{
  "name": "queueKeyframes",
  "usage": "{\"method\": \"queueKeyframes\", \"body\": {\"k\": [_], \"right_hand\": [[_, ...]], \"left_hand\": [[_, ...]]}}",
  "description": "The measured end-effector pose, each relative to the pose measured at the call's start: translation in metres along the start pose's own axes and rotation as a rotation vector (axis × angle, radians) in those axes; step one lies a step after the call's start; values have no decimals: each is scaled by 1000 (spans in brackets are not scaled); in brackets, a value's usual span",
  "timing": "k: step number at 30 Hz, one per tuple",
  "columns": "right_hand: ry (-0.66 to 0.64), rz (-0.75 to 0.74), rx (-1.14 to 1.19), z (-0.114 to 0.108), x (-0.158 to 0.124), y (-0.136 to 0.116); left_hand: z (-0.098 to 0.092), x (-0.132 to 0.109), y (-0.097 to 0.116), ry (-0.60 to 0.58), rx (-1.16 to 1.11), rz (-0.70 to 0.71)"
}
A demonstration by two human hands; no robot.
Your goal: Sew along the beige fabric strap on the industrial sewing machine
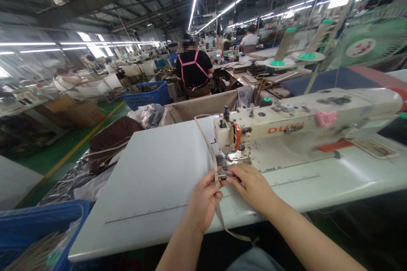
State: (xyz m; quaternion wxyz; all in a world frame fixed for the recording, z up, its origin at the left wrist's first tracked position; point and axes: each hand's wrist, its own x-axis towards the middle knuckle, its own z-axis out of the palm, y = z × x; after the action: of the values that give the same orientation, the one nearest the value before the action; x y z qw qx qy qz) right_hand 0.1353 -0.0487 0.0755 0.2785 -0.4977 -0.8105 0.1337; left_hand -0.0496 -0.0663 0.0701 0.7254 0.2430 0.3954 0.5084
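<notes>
A long, narrow beige strap point(212, 152) runs from behind the sewing machine head, across the white table point(152, 169) and down over its front edge. My left hand point(205, 197) is closed on this strap, pinching it with thumb and fingers near the front of the machine. My right hand point(251, 184) pinches a small grey metal piece point(223, 175) right against the strap. Its exact kind is partly hidden by my fingers. Just beyond both hands are the needle area and presser foot of the sewing machine point(263, 123).
A blue crate point(41, 211) with thin strips inside stands at the lower left. Behind the table are a beige fabric-lined bin point(200, 108) and a blue basket point(146, 95). Thread cones point(284, 46) and a green fan point(369, 44) are at right. A person in pink straps point(193, 67) sits ahead.
</notes>
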Motion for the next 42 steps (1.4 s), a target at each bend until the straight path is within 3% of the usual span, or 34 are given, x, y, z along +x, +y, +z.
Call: {"method": "queueKeyframes", "body": {"k": [7, 13, 18, 20, 24, 28, 42], "right_hand": [[96, 17, -29, 8, -1, 1], [127, 103, -4, 9, -5, -6], [72, 134, 29, 14, -6, -17], [54, 139, 41, 16, -6, -21], [36, 129, 57, 18, -6, -28], [60, 117, 56, 15, -5, -34], [141, 25, -35, 11, -12, -39]], "left_hand": [[-1, -5, -2, -10, 74, 51], [-38, 2, -16, 348, 598, 295], [-67, 2, -8, 445, 1014, 478], [-67, -2, -3, 422, 972, 442], [-52, -13, 3, 203, 558, 253], [-34, -22, 6, 122, 288, 204], [-21, -28, 7, 51, 177, 168]]}}
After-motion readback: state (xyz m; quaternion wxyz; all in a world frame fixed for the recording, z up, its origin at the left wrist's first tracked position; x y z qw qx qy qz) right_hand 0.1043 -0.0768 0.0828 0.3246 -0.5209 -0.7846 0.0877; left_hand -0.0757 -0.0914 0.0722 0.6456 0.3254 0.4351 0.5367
